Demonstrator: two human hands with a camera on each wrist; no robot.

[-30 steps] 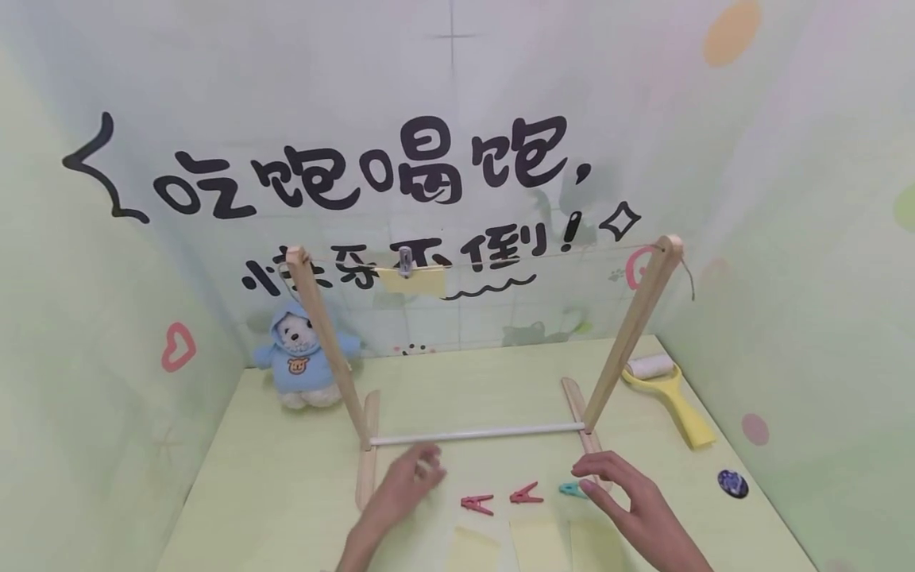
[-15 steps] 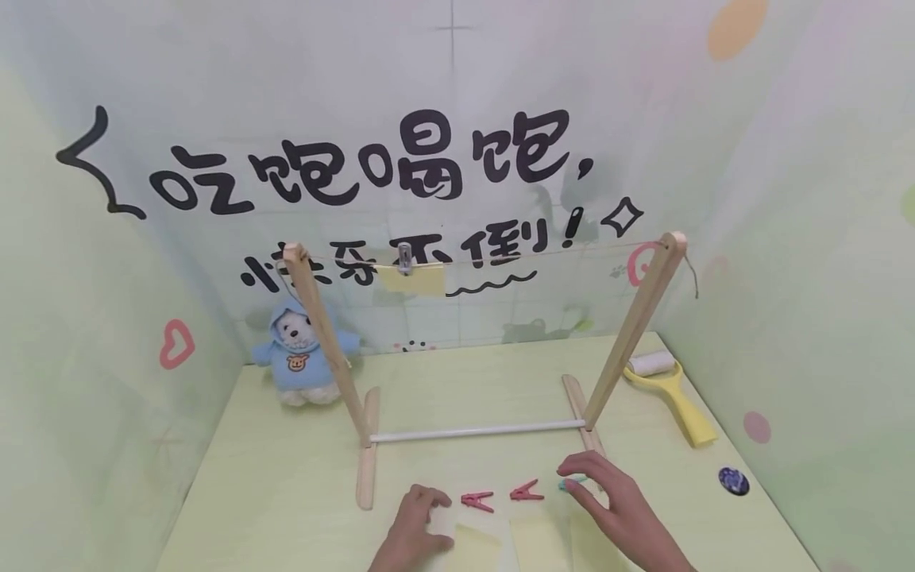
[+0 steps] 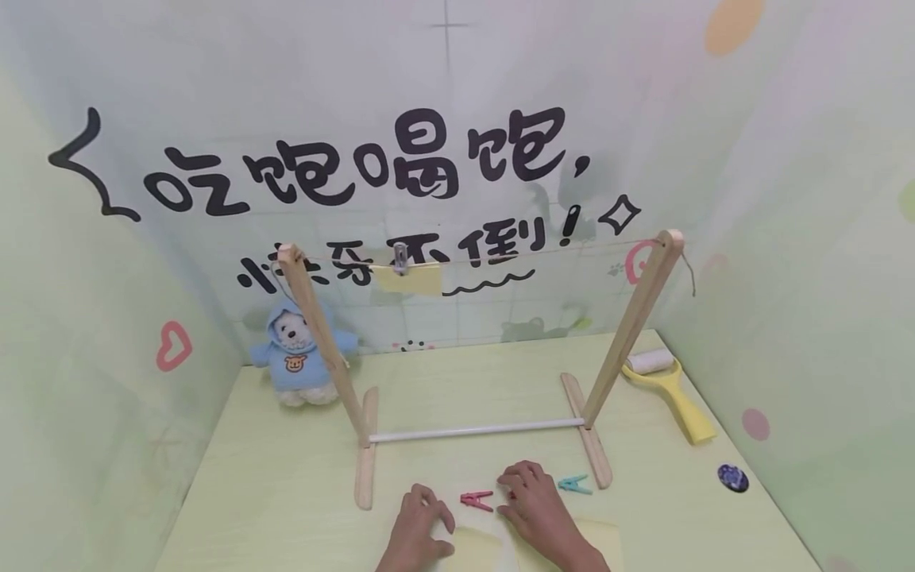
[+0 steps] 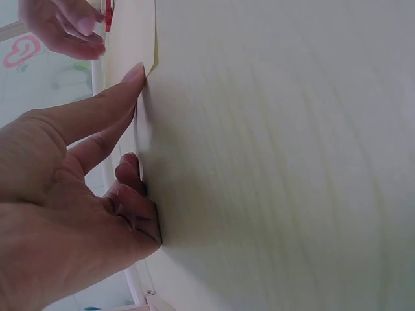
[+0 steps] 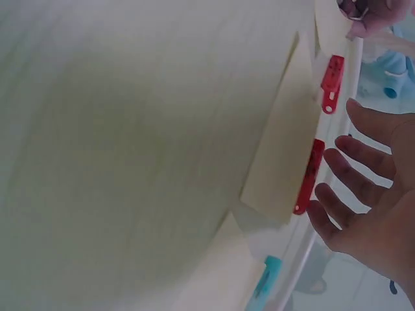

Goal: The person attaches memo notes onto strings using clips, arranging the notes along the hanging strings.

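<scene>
My left hand [image 3: 420, 528] rests low on the table with bent fingers. In the left wrist view its thumb tip touches the corner of a pale yellow paper note [image 4: 133, 39]. My right hand [image 3: 539, 508] hovers with spread fingers beside a red clothespin [image 5: 310, 176], which it hides in the head view. Nothing shows between those fingers. Another red clothespin [image 3: 476, 500] lies between the hands. A teal clothespin [image 3: 575, 485] is just right of the right hand. Two more paper notes lie near the front, the middle note [image 5: 279, 149] and the right note [image 5: 217, 272].
Behind the hands stands a wooden frame [image 3: 632, 338] with a white crossbar [image 3: 475, 430]. A grey clip [image 3: 401, 258] holds a yellow note [image 3: 411, 280] on its string. A plush toy [image 3: 296, 357] sits back left; a yellow-handled roller [image 3: 679, 401] and dark oval object [image 3: 733, 478] lie right.
My left hand has come back toward the front, beside the left note. My right hand has moved left from the teal clothespin to the red one, leaving the teal one on the table.
</scene>
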